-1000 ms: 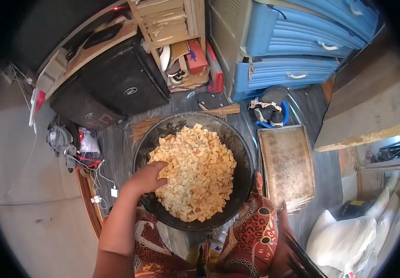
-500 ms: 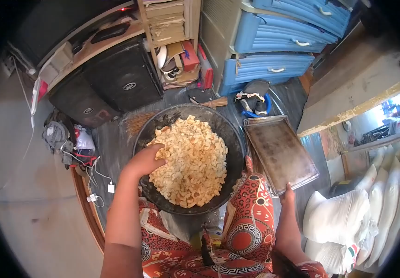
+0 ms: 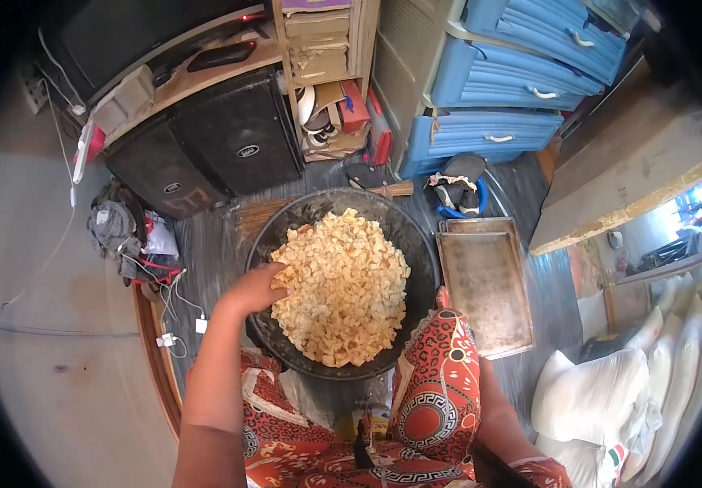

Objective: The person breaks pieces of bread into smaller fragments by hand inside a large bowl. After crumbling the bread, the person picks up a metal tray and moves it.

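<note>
A wide black basin holds a heap of pale, broken, bread-like pieces. My left hand rests at the heap's left edge, thumb and fingers apart, with some fingertips hidden against the pieces. To the right of the basin lie baking trays, apparently stacked, with brown-stained surfaces. My right forearm reaches the trays' near edge beside my knee; the right hand itself is hidden there. Patterned red cloth covers my legs on either side of the basin's near side.
A straw broom lies behind the basin. A blue tub with shoes stands near the blue drawers. Black speakers are at the back left, cables at left, and white sacks at right.
The trays have turned straighter and shifted toward my knee, and my right fingers no longer show at their edge. My left hand stays at the heap. The camera view has shifted slightly.
</note>
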A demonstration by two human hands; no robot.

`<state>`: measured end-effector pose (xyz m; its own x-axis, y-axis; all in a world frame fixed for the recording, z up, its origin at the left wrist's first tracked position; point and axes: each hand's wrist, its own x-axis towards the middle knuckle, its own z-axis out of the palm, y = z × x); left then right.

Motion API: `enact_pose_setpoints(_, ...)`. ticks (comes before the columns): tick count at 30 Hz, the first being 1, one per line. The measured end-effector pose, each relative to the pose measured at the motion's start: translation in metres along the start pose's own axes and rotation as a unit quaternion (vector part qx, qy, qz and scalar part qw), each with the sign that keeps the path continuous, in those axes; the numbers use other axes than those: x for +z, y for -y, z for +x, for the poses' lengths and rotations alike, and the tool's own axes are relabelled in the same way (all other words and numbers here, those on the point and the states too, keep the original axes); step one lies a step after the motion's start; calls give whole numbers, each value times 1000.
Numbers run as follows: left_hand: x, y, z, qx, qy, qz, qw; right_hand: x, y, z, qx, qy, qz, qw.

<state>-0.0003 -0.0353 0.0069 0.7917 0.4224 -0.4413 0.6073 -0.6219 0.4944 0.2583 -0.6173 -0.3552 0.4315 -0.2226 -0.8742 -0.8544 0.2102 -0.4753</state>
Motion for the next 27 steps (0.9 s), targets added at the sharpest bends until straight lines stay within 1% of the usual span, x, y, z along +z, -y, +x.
enact_pose_setpoints(4,-3,-10,3,-8,14,-18,1000,7,2,-3,15,5,-10,1000)
enact_pose_setpoints(8,6,-8,16,5,12,-6,1000,12,7,-5,24,9,-16,1000)
enact_pose_setpoints(16,6,-22,24,-2,25,3,1000,14,11,-6,37,18,-24,999)
enact_pose_setpoints(23,14,-10,29,-9,37,-4,999,18,14,-7,55,25,-43,997)
enact_pose_setpoints(25,13,-12,27,8,25,10,1000,22,15,-8,64,28,-50,996)
enact_pose_setpoints(27,10,-17,23,-2,30,15,999,27,18,-9,77,32,-55,995)
